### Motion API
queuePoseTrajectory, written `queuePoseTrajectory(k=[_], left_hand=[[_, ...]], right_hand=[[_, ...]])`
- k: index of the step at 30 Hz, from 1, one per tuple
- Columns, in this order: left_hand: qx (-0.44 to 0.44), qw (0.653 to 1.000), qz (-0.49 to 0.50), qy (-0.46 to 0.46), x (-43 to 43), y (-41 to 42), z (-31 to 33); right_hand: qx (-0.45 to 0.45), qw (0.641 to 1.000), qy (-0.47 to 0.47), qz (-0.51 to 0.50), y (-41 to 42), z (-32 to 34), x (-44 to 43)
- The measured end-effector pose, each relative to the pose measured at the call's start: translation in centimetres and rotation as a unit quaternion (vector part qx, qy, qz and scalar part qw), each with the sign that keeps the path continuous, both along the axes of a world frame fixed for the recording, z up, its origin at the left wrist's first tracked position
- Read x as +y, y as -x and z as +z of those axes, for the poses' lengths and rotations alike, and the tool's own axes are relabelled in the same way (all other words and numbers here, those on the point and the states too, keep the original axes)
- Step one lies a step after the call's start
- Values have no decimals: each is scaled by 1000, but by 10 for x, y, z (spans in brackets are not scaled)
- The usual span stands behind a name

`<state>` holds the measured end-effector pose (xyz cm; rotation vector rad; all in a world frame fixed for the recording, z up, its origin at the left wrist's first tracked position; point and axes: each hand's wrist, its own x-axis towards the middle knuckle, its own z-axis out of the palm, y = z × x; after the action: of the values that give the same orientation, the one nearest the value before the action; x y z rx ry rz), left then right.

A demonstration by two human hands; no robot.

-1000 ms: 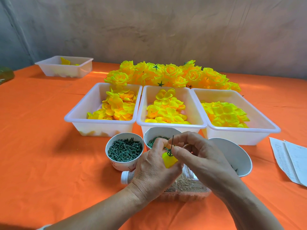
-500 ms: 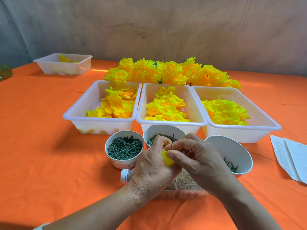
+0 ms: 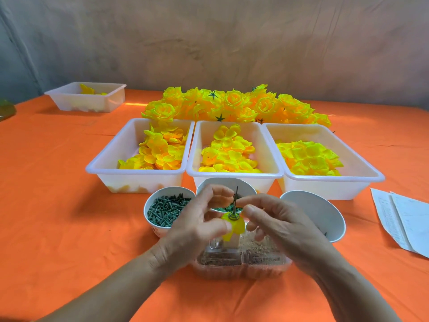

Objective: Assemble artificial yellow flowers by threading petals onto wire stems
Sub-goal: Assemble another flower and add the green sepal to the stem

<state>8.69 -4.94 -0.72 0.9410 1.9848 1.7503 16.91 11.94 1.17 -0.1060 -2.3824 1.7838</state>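
Left hand (image 3: 192,231) fingers pinched the flimsy-looking petal (image 3: 233,228) near its hub; right hand (image 3: 287,231) fingers gripped the thin, probably bendable wire stem (image 3: 236,194) above.

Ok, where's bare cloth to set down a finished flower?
Widest: the orange cloth left of the left tray and the cup of green pieces, up to the small far tray. A narrower strip lies between the right cup and the papers. Crowded centre: middle cup, clear box, left hand, right hand.

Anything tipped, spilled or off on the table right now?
The white cup on the right sits tilted, its mouth tipped leftward, unlike the upright cup of green pieces. Nothing looks spilled.
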Motion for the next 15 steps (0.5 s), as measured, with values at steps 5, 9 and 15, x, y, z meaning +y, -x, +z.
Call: queuePoseTrajectory(k=[5, 9, 15], left_hand=[[12, 998, 52, -30, -4, 7, -5], [67, 995, 72, -28, -1, 7, -8], [123, 988, 71, -58, 2, 11, -10]], right_hand=[[1, 999, 29, -19, 1, -1, -4], [10, 1000, 19, -18, 3, -2, -8], [9, 1000, 4, -5, 5, -4, -5]])
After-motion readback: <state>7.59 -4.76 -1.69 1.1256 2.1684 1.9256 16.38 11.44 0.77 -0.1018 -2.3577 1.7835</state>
